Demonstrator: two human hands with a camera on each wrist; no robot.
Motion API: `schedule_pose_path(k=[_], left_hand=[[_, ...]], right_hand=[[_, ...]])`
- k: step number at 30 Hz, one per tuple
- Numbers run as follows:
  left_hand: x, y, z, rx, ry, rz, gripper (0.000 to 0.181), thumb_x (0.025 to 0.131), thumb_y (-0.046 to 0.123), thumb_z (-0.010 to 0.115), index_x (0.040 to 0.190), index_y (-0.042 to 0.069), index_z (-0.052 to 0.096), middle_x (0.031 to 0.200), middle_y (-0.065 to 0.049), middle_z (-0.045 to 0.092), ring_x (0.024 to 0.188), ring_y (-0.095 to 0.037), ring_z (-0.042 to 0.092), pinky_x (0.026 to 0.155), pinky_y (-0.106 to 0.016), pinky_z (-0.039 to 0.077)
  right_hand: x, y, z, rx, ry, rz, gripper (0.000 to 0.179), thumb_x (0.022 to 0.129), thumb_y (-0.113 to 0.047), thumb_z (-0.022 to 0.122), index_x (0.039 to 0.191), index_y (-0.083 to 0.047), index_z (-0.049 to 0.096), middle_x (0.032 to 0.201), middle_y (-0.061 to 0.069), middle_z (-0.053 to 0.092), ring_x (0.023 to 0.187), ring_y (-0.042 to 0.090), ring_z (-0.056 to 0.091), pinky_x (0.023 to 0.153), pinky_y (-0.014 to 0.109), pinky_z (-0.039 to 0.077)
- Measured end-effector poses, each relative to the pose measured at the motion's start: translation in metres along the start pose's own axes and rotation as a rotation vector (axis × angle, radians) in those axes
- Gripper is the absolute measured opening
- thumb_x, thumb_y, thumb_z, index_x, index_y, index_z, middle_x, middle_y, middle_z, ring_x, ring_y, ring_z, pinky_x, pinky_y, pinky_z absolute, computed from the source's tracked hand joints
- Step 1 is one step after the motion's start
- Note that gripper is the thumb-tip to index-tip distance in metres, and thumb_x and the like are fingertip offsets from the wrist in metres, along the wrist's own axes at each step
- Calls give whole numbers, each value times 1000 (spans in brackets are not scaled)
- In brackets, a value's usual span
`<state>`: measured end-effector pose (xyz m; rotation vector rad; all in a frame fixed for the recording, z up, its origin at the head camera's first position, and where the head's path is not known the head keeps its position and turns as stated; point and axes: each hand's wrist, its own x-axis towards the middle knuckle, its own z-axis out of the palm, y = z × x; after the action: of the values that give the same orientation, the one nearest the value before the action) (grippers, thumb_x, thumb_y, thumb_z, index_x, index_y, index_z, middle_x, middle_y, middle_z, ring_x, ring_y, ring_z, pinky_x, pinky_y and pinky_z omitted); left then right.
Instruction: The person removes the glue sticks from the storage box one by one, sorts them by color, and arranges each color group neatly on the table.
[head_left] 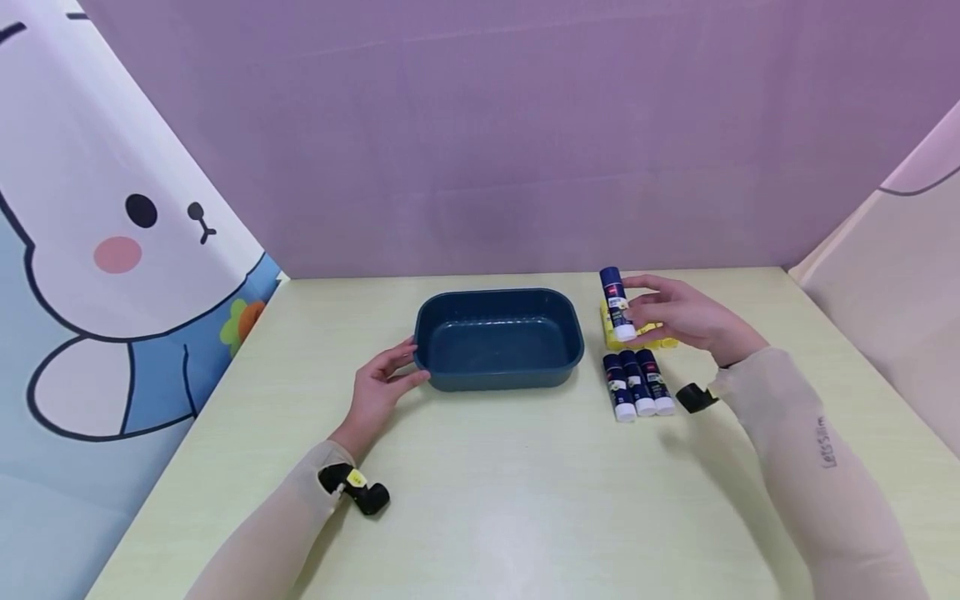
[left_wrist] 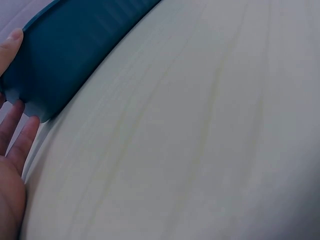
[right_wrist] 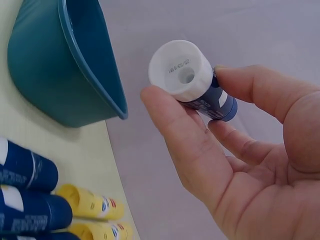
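Observation:
My right hand (head_left: 672,315) pinches an upright blue glue stick (head_left: 615,300) between thumb and fingers, above the table. In the right wrist view the glue stick's white end (right_wrist: 180,70) faces the camera. Below it, several yellow glue sticks (head_left: 660,342) lie behind three blue glue sticks (head_left: 633,383) set side by side. My left hand (head_left: 377,387) touches the left end of a dark teal plastic basin (head_left: 502,381). The thumb (left_wrist: 11,47) rests by its rim in the left wrist view, and extended fingers (left_wrist: 22,145) meet the outer wall lower down.
The basin stands on a pale wooden-topped table (head_left: 480,483), left of the glue sticks. A purple cloth (head_left: 480,142) hangs behind the table's far edge. Printed cloth (head_left: 90,208) with a cartoon figure lines the left side, and pale cloth (head_left: 900,300) the right.

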<state>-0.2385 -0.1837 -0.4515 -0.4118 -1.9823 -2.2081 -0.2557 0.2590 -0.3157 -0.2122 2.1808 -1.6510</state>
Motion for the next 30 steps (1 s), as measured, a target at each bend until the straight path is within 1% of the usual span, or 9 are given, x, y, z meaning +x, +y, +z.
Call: schedule_pose_path(k=[3,9,11,15,18,21,24,26,30], left_hand=[[0,0,0,3,1,-5,47,81,-19,71,126,-16,57,142,-21,53,109,-13,64,88,-27,57],[-1,0,0,8,-2,-3,47,81,-18,71,126,-15,57,142,-20,53,110,-14,64,88,-27,57],[-1,0,0,9,-5,-1,47,81,-18,71,126,-15,57,142,-20,53,110,-14,64,88,-27,57],[0,1,0,12,-8,1,46,81,-18,71,126,-14,58,142,-19,53,110,-16,64,88,-27,57],[0,1,0,18,-9,4,46,82,-17,71,126,-13,58,142,-19,53,111,-17,64,87,-27,57],[1,1,0,22,-10,8,46,82,-17,71,125,-14,58,142,-20,53,111,-17,64,87,-27,57],[1,0,-1,17,-6,7,46,81,-18,71,125,-15,57,143,-21,53,110,-16,64,87,-27,57],[1,0,0,10,-2,2,46,81,-19,71,125,-15,57,142,-21,53,110,-15,64,87,-27,57],[0,0,0,7,2,0,46,80,-20,70,125,-15,57,142,-21,53,109,-15,64,87,-27,57]], right_hand=[[-4,2,-4,-12,10,4,66,101,-1,52,156,-1,16,137,28,34,112,30,50,95,54,52],[-14,10,-11,-44,31,11,66,101,-3,53,155,1,15,133,27,37,101,18,58,90,46,56],[-17,13,-13,-40,32,15,66,101,-3,52,155,1,14,136,29,35,101,17,58,89,44,57],[-22,18,-17,-34,35,23,68,101,-3,53,155,1,12,140,31,31,103,16,57,89,44,57],[-25,21,-20,-24,43,27,68,100,-1,53,155,2,13,135,27,36,102,15,58,89,45,57],[-27,25,-22,-15,45,29,67,101,0,52,154,3,13,123,19,46,99,14,59,89,46,57],[-30,30,-24,-19,37,36,67,101,-1,52,154,5,11,115,12,51,96,13,60,89,45,57],[-32,34,-26,-23,36,48,67,101,-2,52,154,5,10,113,11,53,94,14,60,88,43,58],[-36,41,-28,-24,44,73,67,102,-4,52,154,5,11,115,12,53,94,17,60,87,44,58]])
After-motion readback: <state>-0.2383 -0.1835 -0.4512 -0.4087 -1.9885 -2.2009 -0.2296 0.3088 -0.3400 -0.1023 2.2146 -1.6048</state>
